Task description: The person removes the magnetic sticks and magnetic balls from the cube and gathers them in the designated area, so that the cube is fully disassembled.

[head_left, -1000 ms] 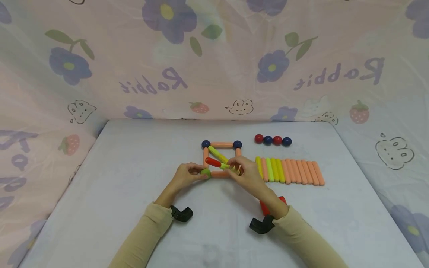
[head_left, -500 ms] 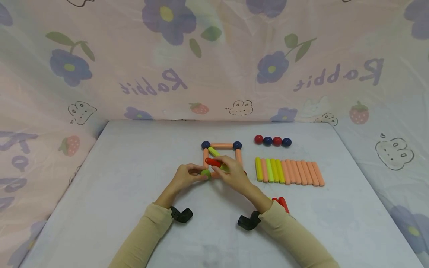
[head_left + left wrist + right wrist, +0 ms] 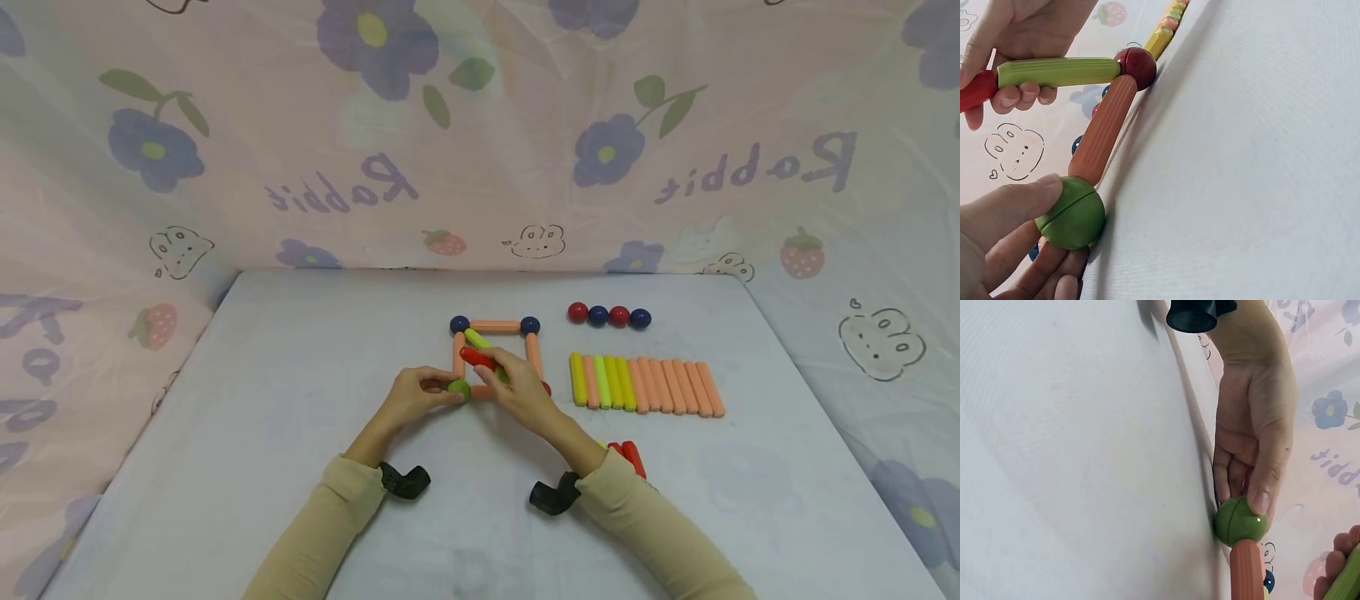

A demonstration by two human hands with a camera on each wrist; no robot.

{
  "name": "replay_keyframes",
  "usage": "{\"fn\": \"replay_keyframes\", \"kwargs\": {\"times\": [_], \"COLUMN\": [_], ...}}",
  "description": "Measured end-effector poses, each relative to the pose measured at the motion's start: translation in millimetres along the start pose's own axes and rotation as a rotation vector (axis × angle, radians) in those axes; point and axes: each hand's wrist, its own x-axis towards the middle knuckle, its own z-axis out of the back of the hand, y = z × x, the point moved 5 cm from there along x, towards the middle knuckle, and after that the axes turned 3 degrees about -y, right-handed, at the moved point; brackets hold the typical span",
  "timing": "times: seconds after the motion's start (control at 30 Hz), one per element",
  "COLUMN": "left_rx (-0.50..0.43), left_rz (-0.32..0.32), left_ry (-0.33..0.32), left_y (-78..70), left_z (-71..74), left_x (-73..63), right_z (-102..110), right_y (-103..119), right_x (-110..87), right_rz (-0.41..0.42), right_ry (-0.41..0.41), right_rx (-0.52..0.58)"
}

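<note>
A square frame of salmon rods (image 3: 495, 326) and balls lies mid-table. My left hand (image 3: 418, 392) pinches the green ball (image 3: 1072, 215) at its front-left corner between thumb and fingers. My right hand (image 3: 523, 390), over the frame, grips a red rod (image 3: 476, 357). In the left wrist view that red rod meets a yellow-green rod (image 3: 1060, 71) end to end; the latter reaches the dark red ball (image 3: 1138, 69) at the front-right corner. Another yellow-green rod (image 3: 477, 338) slants in from the back-left navy ball (image 3: 460, 325), partly hidden by the right hand.
Right of the frame, several yellow, green and salmon rods (image 3: 660, 385) lie side by side. Behind them sits a row of red and navy balls (image 3: 618, 316). Red rods (image 3: 633, 458) lie beside the right forearm, partly covered. Printed cloth hangs behind the white table (image 3: 337, 333).
My right hand has moved left with the red rod and then stayed nearly still, covering more of the frame and uncovering the front-right red ball. My left hand stays on the green ball.
</note>
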Motion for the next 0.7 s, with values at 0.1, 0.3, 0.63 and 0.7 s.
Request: {"fn": "replay_keyframes", "kwargs": {"times": [0.1,0.3,0.63,0.7], "left_rx": [-0.002,-0.005,-0.007,-0.004], "left_rz": [0.003,0.011,0.000,-0.002], "left_ry": [-0.001,0.005,0.004,0.005], "left_y": [-0.4,-0.4,0.1,0.1], "left_z": [0.0,-0.2,0.1,0.0], "left_x": [-0.2,-0.5,-0.6,-0.6], "right_z": [-1,-2,16,26], "right_y": [-1,-4,-6,-5], "right_x": [0.9,2.4,-0.8,-2.8], "right_rz": [-0.013,-0.060,-0.092,-0.092], "right_ry": [0.008,0.030,-0.019,-0.063], "right_rx": [0.021,0.079,0.179,0.176]}}
